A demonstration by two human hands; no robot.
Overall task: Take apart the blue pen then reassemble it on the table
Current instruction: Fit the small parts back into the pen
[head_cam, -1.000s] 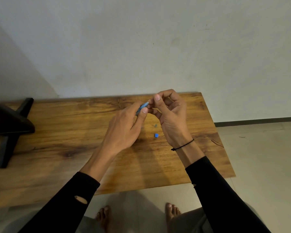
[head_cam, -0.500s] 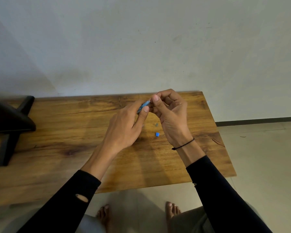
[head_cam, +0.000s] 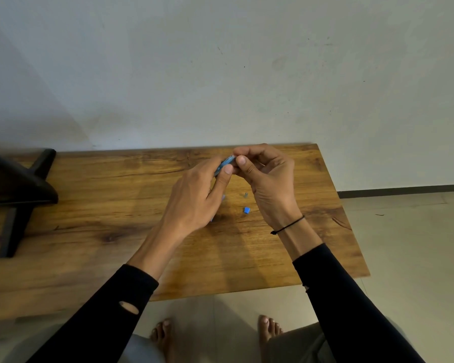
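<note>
Both hands meet above the far middle of the wooden table (head_cam: 89, 205). My left hand (head_cam: 194, 197) pinches the blue pen barrel (head_cam: 224, 163), of which only a short stretch shows between the fingers. My right hand (head_cam: 268, 179) has its thumb and fingertips closed on the barrel's right end; what it pinches there is hidden. On the table below lie a small blue pen piece (head_cam: 246, 210) and a tiny grey piece (head_cam: 245, 195). A sliver of another blue part (head_cam: 223, 197) peeks out from under my left hand.
A black stand with angled legs (head_cam: 19, 189) occupies the table's left end. The table's right edge and near edge drop to a tiled floor (head_cam: 404, 258). A plain wall rises right behind the table. My bare feet show below the near edge.
The hands have stayed together on the pen with only small finger shifts. The loose pieces on the table have not moved.
</note>
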